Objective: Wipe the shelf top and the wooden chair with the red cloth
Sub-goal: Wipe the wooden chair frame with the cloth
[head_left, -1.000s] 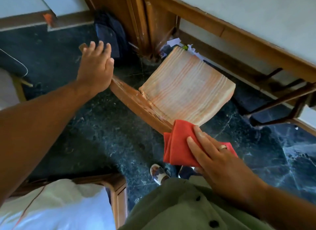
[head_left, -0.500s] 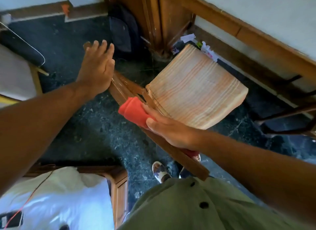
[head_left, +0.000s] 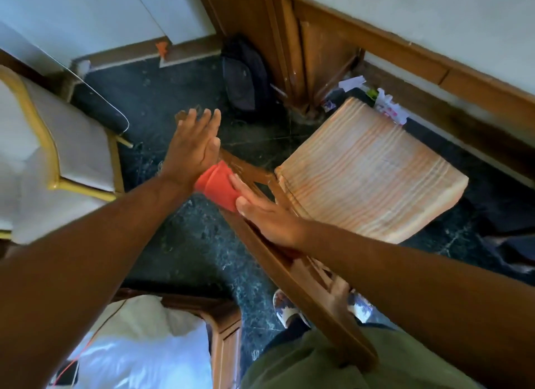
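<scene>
The wooden chair [head_left: 289,275] stands below me, its backrest top rail running from upper left to lower right, its striped orange seat cushion [head_left: 370,171] beyond. My right hand [head_left: 269,215] presses the folded red cloth [head_left: 218,186] flat against the rail, fingers straight. My left hand [head_left: 194,145] rests on the far end of the backrest with fingers extended, right beside the cloth. The rail's end under my left palm is hidden.
A white chair with a gold frame [head_left: 55,168] stands at left. A dark backpack [head_left: 246,79] leans in the corner by wooden panelling. Paper scraps [head_left: 388,105] lie behind the cushion. A white pillow on a wooden stand [head_left: 139,345] is near my feet.
My right hand has slid the red cloth up along the backrest rail from its lower end until it meets my left hand, which stayed on the rail's far end.
</scene>
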Available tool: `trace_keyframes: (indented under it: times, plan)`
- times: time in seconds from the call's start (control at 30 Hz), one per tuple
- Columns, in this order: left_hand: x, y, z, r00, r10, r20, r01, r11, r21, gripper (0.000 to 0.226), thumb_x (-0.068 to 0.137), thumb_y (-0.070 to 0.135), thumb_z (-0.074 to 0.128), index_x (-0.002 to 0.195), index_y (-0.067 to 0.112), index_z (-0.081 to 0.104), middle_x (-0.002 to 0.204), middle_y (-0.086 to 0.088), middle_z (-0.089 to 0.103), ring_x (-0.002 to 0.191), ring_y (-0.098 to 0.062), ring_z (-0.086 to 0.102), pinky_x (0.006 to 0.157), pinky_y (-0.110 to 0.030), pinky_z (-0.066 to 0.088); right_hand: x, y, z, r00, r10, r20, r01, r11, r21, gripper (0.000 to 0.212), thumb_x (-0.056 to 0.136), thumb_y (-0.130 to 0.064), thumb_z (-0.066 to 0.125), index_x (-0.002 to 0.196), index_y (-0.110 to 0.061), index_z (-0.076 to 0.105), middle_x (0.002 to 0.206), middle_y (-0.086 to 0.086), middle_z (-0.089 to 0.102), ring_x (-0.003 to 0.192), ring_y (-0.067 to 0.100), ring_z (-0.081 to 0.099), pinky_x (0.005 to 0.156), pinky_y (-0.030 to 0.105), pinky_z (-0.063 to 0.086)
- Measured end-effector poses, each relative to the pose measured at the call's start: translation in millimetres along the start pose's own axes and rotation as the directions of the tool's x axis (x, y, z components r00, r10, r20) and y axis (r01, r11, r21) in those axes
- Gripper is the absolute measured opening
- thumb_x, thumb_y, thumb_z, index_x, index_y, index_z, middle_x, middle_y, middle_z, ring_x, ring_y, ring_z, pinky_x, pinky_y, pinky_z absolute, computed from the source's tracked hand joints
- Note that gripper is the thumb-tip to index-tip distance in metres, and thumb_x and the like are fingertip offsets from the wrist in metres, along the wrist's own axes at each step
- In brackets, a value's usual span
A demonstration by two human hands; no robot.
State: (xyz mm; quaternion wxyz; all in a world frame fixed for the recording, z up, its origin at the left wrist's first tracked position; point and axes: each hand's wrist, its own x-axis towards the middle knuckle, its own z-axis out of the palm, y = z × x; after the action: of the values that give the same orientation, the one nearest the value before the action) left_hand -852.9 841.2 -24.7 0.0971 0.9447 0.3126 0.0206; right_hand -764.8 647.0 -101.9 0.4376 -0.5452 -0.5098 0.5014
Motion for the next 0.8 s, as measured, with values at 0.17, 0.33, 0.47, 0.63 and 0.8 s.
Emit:
trace_keyframes:
  times: [0.17, 0.33, 0.47, 0.63, 0.8]
  plan:
    - [-1, -5, 2, 1.000, -0.013, 0.022, 0.014, 1.000, -0.018, 0.058, 0.102, 0.036, 0.018, 0.156, 0.014, 0.020, 0.164, -0.009, 0.018, 0.153, -0.027, 0.000, 0.122, -0.042, -0.002, 3, 5, -9, 0.952, 0.295, 0.085, -0.307, 0.922, 0.234, 0.041, 0.092, -0.074, 0.030, 0.131, -0.077, 0.019, 0.155, -0.010, 0.033, 0.143, 0.014, 0.032, 0.118, 0.050, 0.028]
    - [-12, -10, 17, 0.993, -0.108, -0.054, 0.097, 0.980, -0.174, 0.069, 0.101, 0.045, 0.018, 0.156, 0.008, 0.001, 0.165, -0.010, -0.008, 0.146, -0.013, -0.021, 0.118, -0.027, -0.016, -73, 24, -10, 0.892, 0.394, 0.222, -0.452, 0.796, 0.403, 0.058, 0.086, -0.076, 0.047, 0.140, -0.056, 0.039, 0.131, 0.009, 0.062, 0.114, 0.032, 0.065, 0.094, 0.056, 0.052]
    - [-75, -8, 29, 0.994, -0.106, -0.009, 0.097, 0.937, -0.335, 0.072, 0.101, 0.049, 0.023, 0.156, 0.014, -0.007, 0.164, 0.003, -0.018, 0.151, -0.014, -0.017, 0.119, -0.024, -0.014, -74, 13, -11, 0.906, 0.382, 0.184, -0.422, 0.775, 0.471, 0.057, 0.091, -0.069, 0.047, 0.143, -0.050, 0.040, 0.136, 0.006, 0.059, 0.120, 0.031, 0.061, 0.099, 0.056, 0.049]
    - [-84, -15, 27, 0.998, -0.057, 0.029, 0.063, 0.963, -0.262, 0.074, 0.100, 0.056, 0.020, 0.155, 0.020, -0.013, 0.161, 0.010, -0.024, 0.152, -0.015, -0.014, 0.120, -0.024, -0.014, 60, -25, -12, 0.963, 0.270, 0.007, -0.252, 0.886, 0.388, 0.054, 0.099, -0.057, 0.038, 0.150, -0.048, 0.025, 0.154, 0.005, 0.040, 0.136, 0.021, 0.044, 0.114, 0.053, 0.035]
    - [-86, -14, 22, 0.995, -0.055, 0.084, 0.072, 0.972, -0.224, 0.072, 0.098, 0.060, 0.013, 0.148, 0.031, -0.031, 0.158, 0.010, -0.033, 0.150, -0.014, -0.021, 0.119, -0.027, -0.016, 199, -66, -23, 0.975, 0.167, -0.146, -0.136, 0.970, 0.202, 0.053, 0.109, -0.027, 0.028, 0.157, -0.020, 0.008, 0.165, 0.004, 0.011, 0.152, 0.022, 0.008, 0.123, 0.045, 0.009]
